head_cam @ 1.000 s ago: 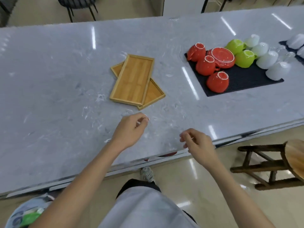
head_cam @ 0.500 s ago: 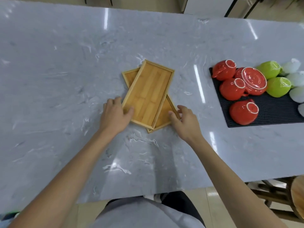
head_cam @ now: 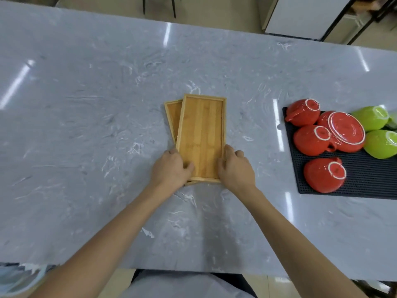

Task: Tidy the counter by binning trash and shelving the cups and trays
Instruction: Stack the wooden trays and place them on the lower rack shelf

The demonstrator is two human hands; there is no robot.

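Note:
Two bamboo trays lie stacked in the middle of the grey marble counter (head_cam: 86, 125). The top tray (head_cam: 202, 134) runs lengthwise away from me; the lower tray (head_cam: 172, 117) peeks out at its far left, slightly askew. My left hand (head_cam: 171, 168) grips the near left corner of the stack, thumb on the top tray. My right hand (head_cam: 235, 166) clasps the near right edge. Upturned red cups (head_cam: 311, 139) and a red saucer (head_cam: 345, 131) sit on a black mat (head_cam: 369, 179) at the right, with green cups (head_cam: 373, 119) behind them.
A bin with trash (head_cam: 19, 278) shows below the counter's near left edge. A white cabinet (head_cam: 305, 16) and dark chair legs (head_cam: 159, 5) stand beyond the far side.
Both hands went from hovering near the counter's edge to the trays and closed on their near end. The top tray has turned from a slant to nearly straight over the lower one.

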